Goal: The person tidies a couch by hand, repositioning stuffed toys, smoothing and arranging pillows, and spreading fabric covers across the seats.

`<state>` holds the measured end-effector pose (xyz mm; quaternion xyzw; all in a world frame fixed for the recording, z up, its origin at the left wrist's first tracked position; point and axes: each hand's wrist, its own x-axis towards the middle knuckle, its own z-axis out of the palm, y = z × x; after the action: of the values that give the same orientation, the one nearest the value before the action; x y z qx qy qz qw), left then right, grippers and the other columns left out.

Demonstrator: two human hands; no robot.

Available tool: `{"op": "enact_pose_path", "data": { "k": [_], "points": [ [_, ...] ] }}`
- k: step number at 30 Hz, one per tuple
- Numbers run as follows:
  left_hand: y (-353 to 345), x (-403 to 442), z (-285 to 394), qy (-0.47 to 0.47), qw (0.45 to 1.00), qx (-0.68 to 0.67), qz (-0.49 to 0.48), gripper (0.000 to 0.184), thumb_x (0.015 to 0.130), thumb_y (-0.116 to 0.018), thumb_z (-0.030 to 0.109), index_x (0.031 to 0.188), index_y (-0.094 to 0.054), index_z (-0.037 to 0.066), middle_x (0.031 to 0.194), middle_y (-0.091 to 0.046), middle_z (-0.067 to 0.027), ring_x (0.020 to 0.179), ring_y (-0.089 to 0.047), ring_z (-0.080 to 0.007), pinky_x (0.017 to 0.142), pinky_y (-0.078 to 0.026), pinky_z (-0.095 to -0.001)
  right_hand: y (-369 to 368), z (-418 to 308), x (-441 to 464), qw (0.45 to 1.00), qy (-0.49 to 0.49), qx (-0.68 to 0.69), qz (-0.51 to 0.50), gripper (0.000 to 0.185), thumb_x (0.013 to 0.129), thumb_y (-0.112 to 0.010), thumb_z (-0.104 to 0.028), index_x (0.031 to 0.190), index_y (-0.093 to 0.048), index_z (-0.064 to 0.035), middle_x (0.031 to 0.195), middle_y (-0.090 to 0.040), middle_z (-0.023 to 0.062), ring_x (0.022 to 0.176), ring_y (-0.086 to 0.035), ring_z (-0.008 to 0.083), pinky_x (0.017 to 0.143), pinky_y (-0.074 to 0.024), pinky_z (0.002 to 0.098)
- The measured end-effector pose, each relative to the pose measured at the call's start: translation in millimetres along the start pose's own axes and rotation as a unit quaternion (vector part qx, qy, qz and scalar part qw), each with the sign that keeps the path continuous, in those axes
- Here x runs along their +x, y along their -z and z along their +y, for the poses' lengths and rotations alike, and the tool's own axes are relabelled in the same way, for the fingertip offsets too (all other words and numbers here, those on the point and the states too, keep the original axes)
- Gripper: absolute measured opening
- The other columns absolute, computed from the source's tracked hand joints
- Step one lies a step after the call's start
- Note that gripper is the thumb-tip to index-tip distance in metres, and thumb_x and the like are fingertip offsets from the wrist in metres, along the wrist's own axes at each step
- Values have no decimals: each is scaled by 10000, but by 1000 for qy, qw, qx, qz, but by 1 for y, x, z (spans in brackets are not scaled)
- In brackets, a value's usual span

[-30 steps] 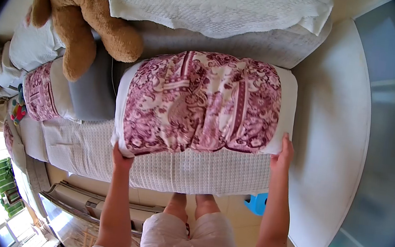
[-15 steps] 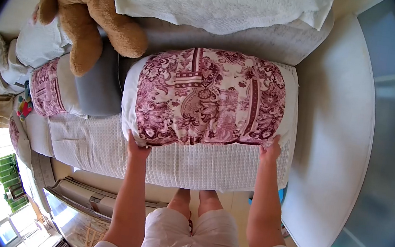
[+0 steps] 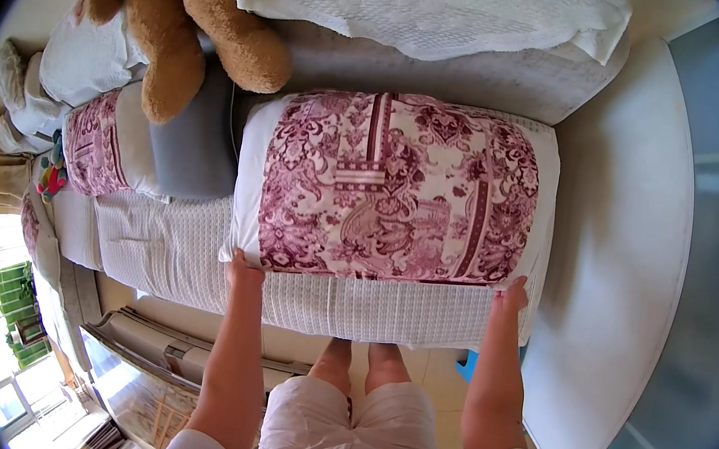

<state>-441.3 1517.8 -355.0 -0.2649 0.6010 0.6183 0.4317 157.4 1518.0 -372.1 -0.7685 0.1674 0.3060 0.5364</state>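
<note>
A wide pillow (image 3: 399,193) with a burgundy paisley print and white ends lies on the sofa's ribbed off-white cover (image 3: 367,308). My left hand (image 3: 244,269) is closed on its near left corner. At the near right corner, my right hand (image 3: 510,295) grips the pillow's edge, fingers mostly hidden underneath. The near edge is pulled fairly straight between both hands.
Left of the pillow are a grey cushion (image 3: 197,146), a smaller burgundy-print pillow (image 3: 93,142) and a big brown teddy bear (image 3: 172,31). A white cover (image 3: 431,9) drapes the backrest. A pale panel (image 3: 620,257) stands right; a glass-topped table (image 3: 120,384) is lower left.
The pillow's near edge has become straighter and its surface flatter. My hands have moved slightly farther apart, still gripping the corners. The view has shifted a little.
</note>
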Motion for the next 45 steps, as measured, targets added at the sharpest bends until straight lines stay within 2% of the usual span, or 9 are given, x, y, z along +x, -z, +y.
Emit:
{"op": "enact_pose_path", "data": {
  "k": [6, 13, 16, 19, 21, 24, 31, 39, 45],
  "points": [
    [-2, -74, 8, -59, 997, -2, -41, 375, 978, -414, 270, 1337, -397, 163, 1315, -480, -111, 1159, -511, -328, 888, -473, -552, 49, -4, -22, 976, 140, 63, -155, 308, 935, -548, -308, 938, -545, 0, 819, -585, 72, 713, -607, 222, 570, -517, 349],
    [35, -65, -11, -93, 994, -13, 60, 447, 933, -471, 136, 1365, -361, 114, 1339, -437, -171, 1151, -515, -383, 901, -494, -570, 84, 24, -4, 991, -72, 73, -84, 178, 943, -533, -201, 1082, -532, -90, 976, -586, 52, 876, -590, 201, 688, -518, 374],
    [71, -51, -11, -98, 992, 80, 2, 492, 922, -543, 216, 1351, -364, 58, 1337, -433, -186, 1115, -541, -366, 924, -499, -482, 102, -7, -32, 973, -75, -38, -213, 158, 929, -555, -262, 821, -518, -153, 653, -453, -37, 541, -410, 94, 520, -344, 263],
    [49, -82, -2, -131, 938, 316, 55, 637, 897, -607, 327, 1381, -325, 25, 1369, -385, -213, 1168, -494, -359, 944, -472, -428, 100, -38, -24, 976, 39, -187, -106, 122, 905, -573, -282, 882, -566, -163, 729, -497, -50, 615, -449, 80, 556, -358, 274],
    [14, -90, -3, -306, 777, 522, 172, 753, 878, -613, 423, 1420, -280, 22, 1399, -328, -232, 1241, -409, -377, 994, -404, -440, 92, -49, 16, 955, 105, -205, -187, 226, 899, -558, -332, 1037, -585, -155, 874, -536, -38, 792, -491, 83, 674, -385, 281],
    [-20, -59, 6, -407, 677, 610, 58, 801, 878, -548, 531, 1429, -282, 13, 1439, -269, -260, 1319, -305, -407, 1092, -252, -460, 33, -72, 57, 931, 175, -236, -214, 328, 913, -528, -389, 1092, -587, -121, 970, -584, 23, 957, -546, 131, 789, -415, 318],
    [-102, -54, 16, -292, 654, 698, -10, 973, 770, -584, 661, 1365, -354, -74, 1388, -376, -290, 1287, -389, -384, 1062, -301, -442, -61, -108, 58, 872, 109, -438, -190, 692, 890, -533, -518, 1283, -464, 48, 1222, -562, 175, 1034, -570, 275, 820, -461, 426],
    [-84, -38, 22, -338, 716, 611, -22, 599, 897, -539, 417, 1205, -493, -95, 1019, -618, -238, 896, -620, -351, 843, -479, -438, -53, -138, -34, 820, 321, -425, -212, 697, 807, -697, -403, 1271, -470, 65, 1216, -545, 236, 1090, -554, 303, 826, -492, 399],
    [-61, -64, 83, -300, 805, 498, -122, 334, 892, -601, 266, 1057, -590, -24, 858, -627, -85, 704, -578, -164, 624, -479, -292, -19, -171, -41, 871, 242, -367, -219, 661, 793, -715, -376, 1232, -506, 72, 1139, -601, 223, 1057, -580, 289, 908, -456, 391]
  ]
}}
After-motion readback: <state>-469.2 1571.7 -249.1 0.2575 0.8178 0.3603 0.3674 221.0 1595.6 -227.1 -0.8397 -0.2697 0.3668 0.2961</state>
